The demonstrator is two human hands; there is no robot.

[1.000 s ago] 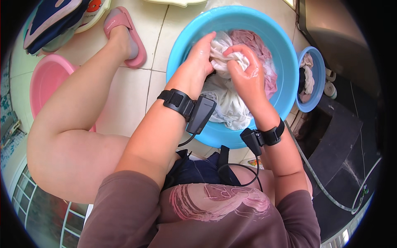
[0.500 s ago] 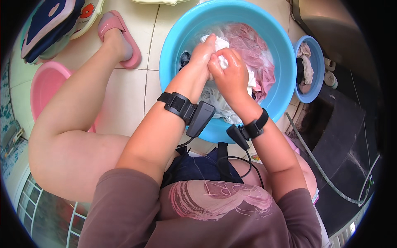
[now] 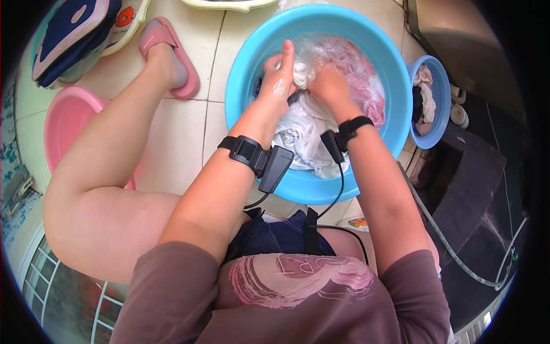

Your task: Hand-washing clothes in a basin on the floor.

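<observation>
My left hand (image 3: 278, 80) is over the left half of a large light-blue basin (image 3: 395, 106), thumb pointing up and fingers curled against a bunched white cloth (image 3: 301, 74). The same cloth runs across to my right hand (image 3: 329, 86), whose fingers are closed on it; its fingertips are partly hidden. Below both hands lies a heap of wet white fabric (image 3: 309, 143) in the near part of the basin. A pink garment (image 3: 369, 74) with suds rests along the far right side. Something dark shows between the hands and the white heap, too covered to name.
A smaller blue basin (image 3: 443, 109) with dark and pale clothes stands at the right, near black stonework and a grey hose (image 3: 447, 241). To the left are a pink basin (image 3: 66, 123), my slippered foot (image 3: 183, 66) and folded clothes (image 3: 69, 40). Cables hang from the black wrist straps.
My hands have parted from being pressed together, the right moving right with the white cloth stretched between them. More white fabric shows in the basin's near part.
</observation>
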